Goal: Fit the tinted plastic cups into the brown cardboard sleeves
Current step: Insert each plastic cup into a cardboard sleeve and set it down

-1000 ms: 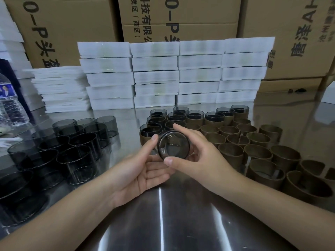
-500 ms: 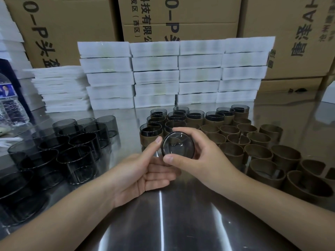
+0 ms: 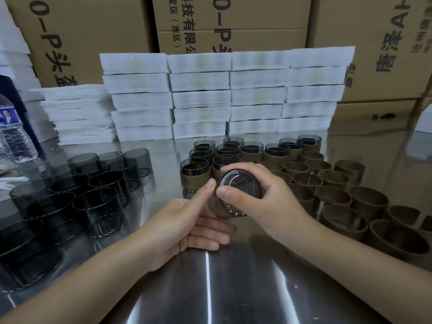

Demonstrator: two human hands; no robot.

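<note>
1. Tinted cup [image 3: 240,185], base toward the camera, sits clamped between the right hand's [image 3: 275,199] curled fingers [image 3: 245,166] and thumb.
2. Left hand [image 3: 184,223] cradles it from below, fingers curled underneath, thumb pressed to its side.
3. Both hover above the steel table [image 3: 233,288], between bare cups [image 3: 102,202] and empty sleeves [image 3: 332,178].

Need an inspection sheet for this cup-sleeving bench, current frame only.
Surface: shiny metal table, with glare streaks near the front.
Job's things: held cup, base toward the camera; bare cups grouped at left; sleeved cups at centre back; empty sleeves at right.
Clutter: water bottle at the left edge; white foam stacks along the back.
Grippers: right hand grips the held cup around its base; left hand cradles it from below, thumb on its side.
Cables: nothing seen.
Surroundings: cardboard boxes behind the stacks.
</note>
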